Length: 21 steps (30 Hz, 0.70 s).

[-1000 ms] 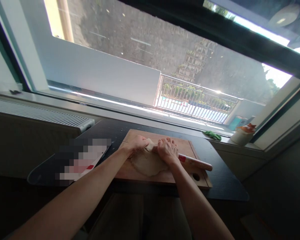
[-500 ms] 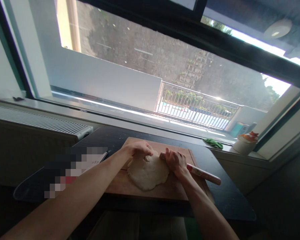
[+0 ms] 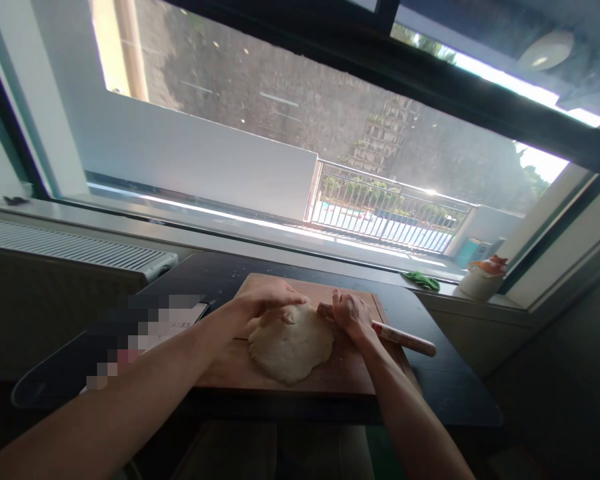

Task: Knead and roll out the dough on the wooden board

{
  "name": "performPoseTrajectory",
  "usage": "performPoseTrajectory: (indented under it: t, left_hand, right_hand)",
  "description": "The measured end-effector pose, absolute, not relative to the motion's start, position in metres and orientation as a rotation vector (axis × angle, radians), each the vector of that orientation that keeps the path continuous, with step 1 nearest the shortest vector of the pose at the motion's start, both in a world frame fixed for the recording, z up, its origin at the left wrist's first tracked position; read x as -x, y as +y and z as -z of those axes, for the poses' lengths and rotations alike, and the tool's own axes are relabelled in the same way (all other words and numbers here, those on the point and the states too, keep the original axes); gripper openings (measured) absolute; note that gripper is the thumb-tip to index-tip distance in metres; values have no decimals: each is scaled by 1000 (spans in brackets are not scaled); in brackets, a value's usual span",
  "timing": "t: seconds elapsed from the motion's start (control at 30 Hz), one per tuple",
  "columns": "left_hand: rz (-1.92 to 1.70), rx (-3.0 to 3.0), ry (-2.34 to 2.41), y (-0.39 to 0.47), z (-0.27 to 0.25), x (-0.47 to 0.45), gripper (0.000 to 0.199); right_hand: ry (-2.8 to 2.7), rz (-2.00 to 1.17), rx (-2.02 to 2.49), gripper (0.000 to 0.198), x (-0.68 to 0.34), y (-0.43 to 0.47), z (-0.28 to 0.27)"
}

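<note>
A flat, roughly round sheet of dough (image 3: 291, 347) lies on a wooden board (image 3: 350, 377), with a small raised lump near its far side. My left hand (image 3: 273, 295) is at the dough's far edge, fingers closed together on it; the fingertips are partly hidden. To the right of the dough, my right hand (image 3: 353, 312) is wrapped round a rolling pin (image 3: 405, 338) with a patterned band. One end of the pin points at the dough, and the other sticks out past the board's right side.
The board rests on a dark table (image 3: 445, 383). A phone (image 3: 177, 323), partly pixelated, lies left of my forearm. On the windowsill are a green cloth (image 3: 421, 281) and a white pot (image 3: 481, 282) with an orange top. A radiator (image 3: 75, 243) stands at left.
My left hand has shifted from over the dough's upper part to its far edge, uncovering the lump. My right hand keeps its hold on the rolling pin. The view has turned slightly.
</note>
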State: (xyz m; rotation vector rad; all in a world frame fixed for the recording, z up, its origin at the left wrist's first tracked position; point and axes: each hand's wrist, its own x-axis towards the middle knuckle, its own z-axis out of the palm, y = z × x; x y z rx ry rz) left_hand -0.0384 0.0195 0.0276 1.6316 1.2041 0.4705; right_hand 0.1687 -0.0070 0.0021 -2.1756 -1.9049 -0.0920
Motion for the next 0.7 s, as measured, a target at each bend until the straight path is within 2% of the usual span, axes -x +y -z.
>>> performPoseTrajectory:
  t: [0.1, 0.23, 0.4, 0.57, 0.7]
  left_hand:
    - [-258, -1630, 1251, 33, -40, 30, 39]
    - [-122, -1600, 1148, 43, -35, 18, 29]
    - [-315, -1661, 1001, 35, -24, 23, 27]
    - [-589, -1424, 798, 20, -29, 35, 41]
    - [-579, -1362, 1015, 14, -27, 41, 44]
  right_hand:
    - [-1869, 90, 2209, 63, -175, -5, -2]
    - [-1844, 99, 2221, 62, -176, -5, -2]
    - [-1802, 140, 2221, 62, -177, -3, 0]
    - [-1770, 208, 2214, 65, -190, -3, 2]
    - [-1785, 223, 2190, 62, -200, -6, 1]
